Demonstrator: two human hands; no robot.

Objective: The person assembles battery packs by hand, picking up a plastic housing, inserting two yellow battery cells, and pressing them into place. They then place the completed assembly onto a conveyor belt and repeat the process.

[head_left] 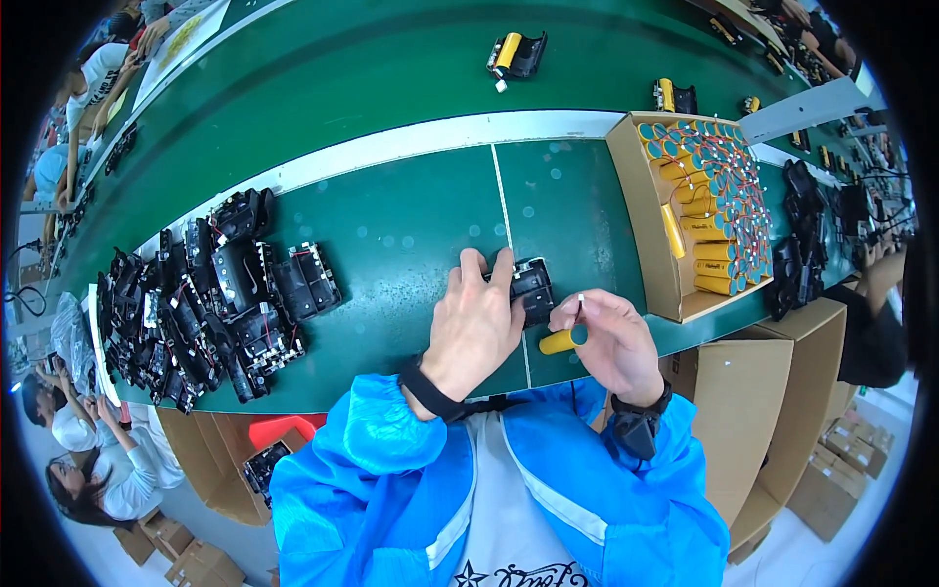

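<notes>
On the green bench, my left hand (474, 323) rests over a black plastic housing (532, 284) with bare circuit parts. Its fingers and thumb grip the left side and cover part of it. Just right of the housing, my right hand (618, 342) pinches a yellow cylindrical battery (558, 341) with a teal end. A short wire with a small white plug (580, 297) stands up between the fingers. Battery and housing are close together but apart.
Many similar black housings (235, 279) lie heaped to the left. A cardboard box (634, 210) full of wired yellow batteries stands at right. Beyond a white rail (411, 144), a housing with a battery (516, 56) lies on the green surface. Other people work at both sides.
</notes>
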